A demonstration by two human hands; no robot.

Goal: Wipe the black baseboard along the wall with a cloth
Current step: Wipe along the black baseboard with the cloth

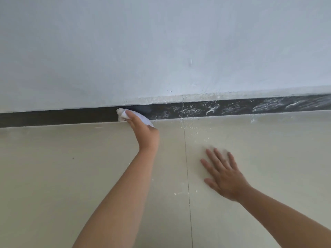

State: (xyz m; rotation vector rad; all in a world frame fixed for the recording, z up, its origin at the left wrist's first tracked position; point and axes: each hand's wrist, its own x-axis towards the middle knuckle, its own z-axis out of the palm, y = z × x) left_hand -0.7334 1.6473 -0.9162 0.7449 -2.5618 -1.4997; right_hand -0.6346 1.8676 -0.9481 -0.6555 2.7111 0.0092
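The left hand (pixel 143 129) has its grip closed on a bunched white cloth (pixel 125 115), pressing it flat against the black baseboard (pixel 53 118) where wall (pixel 161 51) meets floor (pixel 89 167), probably so the wad scrubs its face. The right hand (pixel 223 174) lies open, fingers (pixel 213 156) spread, holding nothing, seemingly bracing on the floor; left of the cloth the board looks clean, right of it white-streaked.

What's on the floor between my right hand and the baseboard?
In the head view, only floor tile with scattered white specks lies between the right hand and the baseboard.
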